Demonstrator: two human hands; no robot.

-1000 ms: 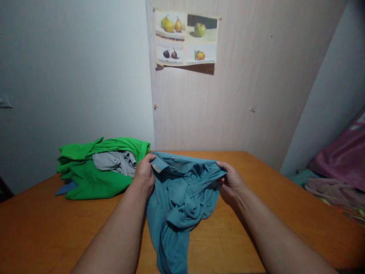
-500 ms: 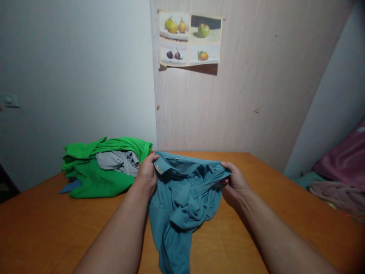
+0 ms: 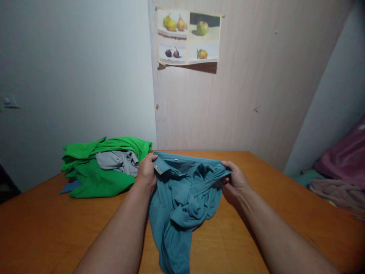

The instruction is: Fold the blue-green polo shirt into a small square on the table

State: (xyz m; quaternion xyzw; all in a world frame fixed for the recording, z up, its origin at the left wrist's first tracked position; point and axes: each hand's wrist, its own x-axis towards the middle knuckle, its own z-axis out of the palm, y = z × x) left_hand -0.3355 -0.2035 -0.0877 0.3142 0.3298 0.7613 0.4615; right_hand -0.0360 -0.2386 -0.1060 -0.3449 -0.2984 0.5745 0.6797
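A teal pair of trousers (image 3: 182, 201) hangs bunched between my hands, its waistband stretched nearly level at the top. My left hand (image 3: 147, 169) is closed on the waistband's left end, beside an unfastened tab with fasteners. On the other end, my right hand (image 3: 235, 178) grips the waistband with the thumb on top. Below, the fabric falls in twisted folds towards the table, and one leg with a long side seam or zip runs to the bottom edge of the view.
On the wooden table (image 3: 225, 243), a pile of bright green clothing (image 3: 102, 182) lies at the left, with a grey garment (image 3: 114, 160) and a bit of blue cloth (image 3: 71, 186). Pink and brown fabrics (image 3: 339, 190) lie at the far right. A fruit poster (image 3: 188, 38) hangs on the wall.
Almost nothing differs. Both hands keep their hold on the trousers, and the view has shifted very slightly.
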